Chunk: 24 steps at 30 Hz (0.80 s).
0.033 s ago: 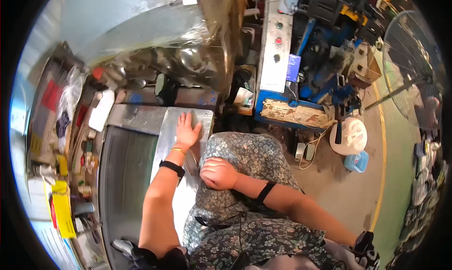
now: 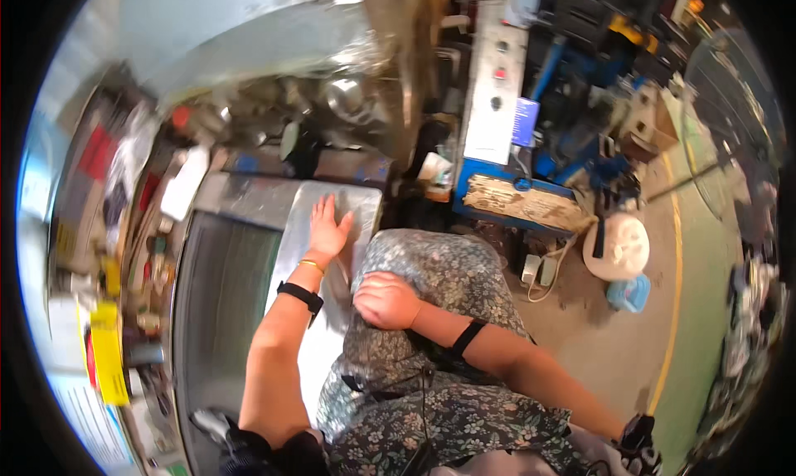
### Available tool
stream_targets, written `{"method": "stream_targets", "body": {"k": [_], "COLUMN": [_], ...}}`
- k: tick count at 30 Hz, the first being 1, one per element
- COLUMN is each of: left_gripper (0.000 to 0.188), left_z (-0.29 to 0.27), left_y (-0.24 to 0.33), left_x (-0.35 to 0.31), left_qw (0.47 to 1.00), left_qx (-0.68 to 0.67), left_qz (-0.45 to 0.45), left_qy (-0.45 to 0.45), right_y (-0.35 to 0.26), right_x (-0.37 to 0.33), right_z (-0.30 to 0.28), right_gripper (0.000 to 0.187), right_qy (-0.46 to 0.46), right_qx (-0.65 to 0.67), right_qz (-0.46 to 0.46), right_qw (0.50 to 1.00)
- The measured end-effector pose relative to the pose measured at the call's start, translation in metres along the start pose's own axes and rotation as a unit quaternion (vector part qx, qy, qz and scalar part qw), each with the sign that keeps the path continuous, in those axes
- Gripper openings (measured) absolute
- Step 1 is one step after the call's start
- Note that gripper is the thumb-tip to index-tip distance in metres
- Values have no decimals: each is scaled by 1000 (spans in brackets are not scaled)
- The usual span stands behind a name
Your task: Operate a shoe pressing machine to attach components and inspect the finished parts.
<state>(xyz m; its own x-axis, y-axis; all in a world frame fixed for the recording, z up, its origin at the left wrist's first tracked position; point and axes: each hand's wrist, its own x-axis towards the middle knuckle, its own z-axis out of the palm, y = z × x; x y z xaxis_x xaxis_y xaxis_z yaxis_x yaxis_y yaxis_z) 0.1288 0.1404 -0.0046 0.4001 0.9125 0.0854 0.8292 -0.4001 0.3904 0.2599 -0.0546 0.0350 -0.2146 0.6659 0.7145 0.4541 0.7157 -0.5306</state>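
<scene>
My left hand (image 2: 329,231) lies flat on a shiny metal ledge (image 2: 356,206), its fingers stretched out and the thumb spread toward the right. It holds nothing. A dark glass-like panel (image 2: 220,310) in a metal frame lies left of the ledge. My right hand (image 2: 386,300) rests on my lap, on the dark flowered cloth (image 2: 439,269), with fingers curled and pressed together. Nothing shows in it, though its palm side is hidden. A dark band circles each of my forearms, and a thin yellow bracelet sits on the left wrist.
A blue machine (image 2: 497,206) with a button panel (image 2: 491,119) stands ahead right. Beside it are a white jug (image 2: 615,248), a blue plastic tub (image 2: 628,293) and a fan (image 2: 721,128). Left, shelves hold a yellow box (image 2: 108,352) and small parts. Plastic sheeting (image 2: 240,28) hangs ahead.
The view has shifted and blurred slightly. Both hands keep their places, the left on the metal ledge and the right on my lap.
</scene>
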Motion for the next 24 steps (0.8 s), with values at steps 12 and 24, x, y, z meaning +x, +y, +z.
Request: {"method": "stream_targets", "body": {"k": [12,24], "left_gripper": [75,43], "left_z": [-139,-191], "left_y": [-174,-269], "left_x": [-381,-577], "left_qw": [802,659], "left_qx": [237,-177], "left_qz": [-494,-671], "left_qy": [238,290], "right_y": [-18,-22], "right_x": [8,9], "right_z": [8,15], "right_gripper": [7,11], "right_qy": [-63,-75], "right_qx": [-40,-92], "right_qz": [7,44], "right_qw": [997,992]}}
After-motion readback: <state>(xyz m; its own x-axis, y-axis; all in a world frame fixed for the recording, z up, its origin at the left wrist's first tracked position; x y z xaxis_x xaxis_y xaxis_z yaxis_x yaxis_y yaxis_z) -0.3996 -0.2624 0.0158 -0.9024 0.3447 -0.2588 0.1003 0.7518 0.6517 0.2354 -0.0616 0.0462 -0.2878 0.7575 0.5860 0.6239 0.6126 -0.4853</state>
